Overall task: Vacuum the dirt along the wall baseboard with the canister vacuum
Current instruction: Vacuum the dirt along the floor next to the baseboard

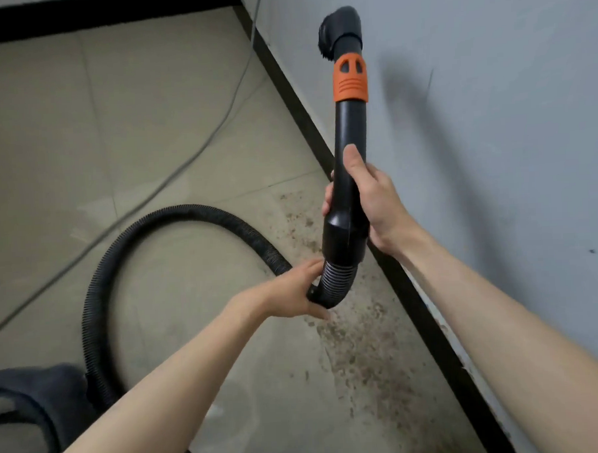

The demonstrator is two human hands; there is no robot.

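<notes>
The vacuum wand point(350, 128) is a rigid black plastic tube with an orange collar point(350, 78) and a small brush nozzle point(333, 33) at its tip. It is held up in the air beside the wall point(491, 115), nozzle pointing up and well apart from the floor. It looks light and stiff, and its smooth shaft could turn in the palm, so the thicker lower handle is the sensible place to hold. The right hand point(368, 202) has its grip wrapped around that lower shaft, thumb laid along the tube. The left hand point(293, 291) curls its grip around the ribbed hose point(147, 239) just below the cuff, where the hose bends sharply. The hose is soft and springy; it loops across the floor point(81, 133) towards the dark canister point(34, 402) at lower left and will likely drag against each sweep. Brown dirt point(358, 354) lies scattered along the black baseboard point(425, 316), not yet picked up. A thin grey cord point(191, 155) crosses the tiles.
</notes>
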